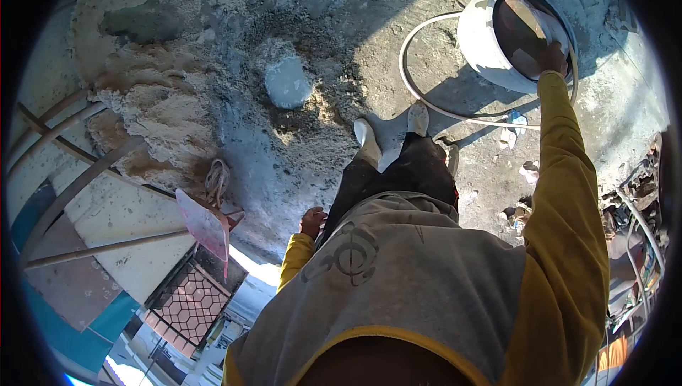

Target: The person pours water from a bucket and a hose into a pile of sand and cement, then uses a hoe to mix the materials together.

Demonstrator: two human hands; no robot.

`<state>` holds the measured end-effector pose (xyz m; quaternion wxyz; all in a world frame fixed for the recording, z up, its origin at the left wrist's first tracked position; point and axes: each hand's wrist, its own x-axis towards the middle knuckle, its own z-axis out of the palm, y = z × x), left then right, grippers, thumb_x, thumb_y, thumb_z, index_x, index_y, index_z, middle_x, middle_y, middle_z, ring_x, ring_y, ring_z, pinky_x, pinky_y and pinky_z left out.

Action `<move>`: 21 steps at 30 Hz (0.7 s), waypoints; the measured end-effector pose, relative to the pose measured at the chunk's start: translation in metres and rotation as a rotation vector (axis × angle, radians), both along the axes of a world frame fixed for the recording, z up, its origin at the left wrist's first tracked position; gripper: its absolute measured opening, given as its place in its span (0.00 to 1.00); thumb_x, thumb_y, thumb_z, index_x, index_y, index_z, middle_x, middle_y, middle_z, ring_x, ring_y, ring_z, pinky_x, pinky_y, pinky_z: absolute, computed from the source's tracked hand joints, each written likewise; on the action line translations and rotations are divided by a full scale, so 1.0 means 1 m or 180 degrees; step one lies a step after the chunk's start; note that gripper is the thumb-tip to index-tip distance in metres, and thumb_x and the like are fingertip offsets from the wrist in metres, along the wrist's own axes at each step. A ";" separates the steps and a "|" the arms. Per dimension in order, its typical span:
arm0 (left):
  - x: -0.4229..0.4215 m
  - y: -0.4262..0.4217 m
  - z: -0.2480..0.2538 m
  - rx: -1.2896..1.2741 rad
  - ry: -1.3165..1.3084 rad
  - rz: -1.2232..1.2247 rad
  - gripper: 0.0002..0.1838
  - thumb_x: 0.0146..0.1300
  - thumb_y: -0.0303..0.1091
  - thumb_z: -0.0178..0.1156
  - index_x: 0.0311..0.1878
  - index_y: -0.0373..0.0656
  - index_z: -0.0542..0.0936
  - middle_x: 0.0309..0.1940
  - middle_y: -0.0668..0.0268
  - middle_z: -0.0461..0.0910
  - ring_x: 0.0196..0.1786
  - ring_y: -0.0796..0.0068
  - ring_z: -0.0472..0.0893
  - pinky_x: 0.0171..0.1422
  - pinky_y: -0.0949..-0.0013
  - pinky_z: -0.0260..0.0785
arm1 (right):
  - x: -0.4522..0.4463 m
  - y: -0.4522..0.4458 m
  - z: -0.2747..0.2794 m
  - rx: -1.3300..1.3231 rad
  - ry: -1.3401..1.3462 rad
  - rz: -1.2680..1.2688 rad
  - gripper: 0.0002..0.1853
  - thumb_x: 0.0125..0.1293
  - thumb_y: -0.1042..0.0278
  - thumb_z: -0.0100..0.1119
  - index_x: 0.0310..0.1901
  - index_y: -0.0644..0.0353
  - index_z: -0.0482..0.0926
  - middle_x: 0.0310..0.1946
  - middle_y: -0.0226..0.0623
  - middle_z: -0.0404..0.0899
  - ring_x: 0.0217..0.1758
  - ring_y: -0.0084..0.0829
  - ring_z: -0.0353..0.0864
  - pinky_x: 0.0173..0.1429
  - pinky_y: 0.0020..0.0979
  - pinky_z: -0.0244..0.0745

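My right hand (552, 59) reaches into the mouth of a white drum (477, 38), its fingers closed on the edge of a pale, pinkish container (541, 22). The container sits tilted inside the drum, over dark brownish contents that look like water. How the fingers wrap round its edge is partly hidden. My left hand (312, 222) hangs low beside my thigh, with its fingers curled in and nothing visible in them. A pale hose (403, 66) loops over the ground around the drum's near side.
A heap of sandy material (160, 112) lies at the left, near a pale wet patch (288, 82). A pinkish shovel-like blade (201, 224) and curved bars (85, 180) stand at lower left. Debris (636, 205) is piled at the right edge.
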<state>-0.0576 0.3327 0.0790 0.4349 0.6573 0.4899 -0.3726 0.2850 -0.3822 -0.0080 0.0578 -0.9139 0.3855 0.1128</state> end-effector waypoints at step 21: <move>0.019 0.002 -0.006 0.0093 -0.0344 -0.1374 0.20 0.57 0.35 0.60 0.51 0.34 0.77 0.36 0.60 0.82 0.32 0.77 0.78 0.38 0.74 0.73 | -0.036 -0.030 0.012 0.2393 -0.1451 -0.1960 0.19 0.56 0.73 0.55 0.48 0.74 0.71 0.42 0.54 0.77 0.46 0.46 0.81 0.36 0.36 0.85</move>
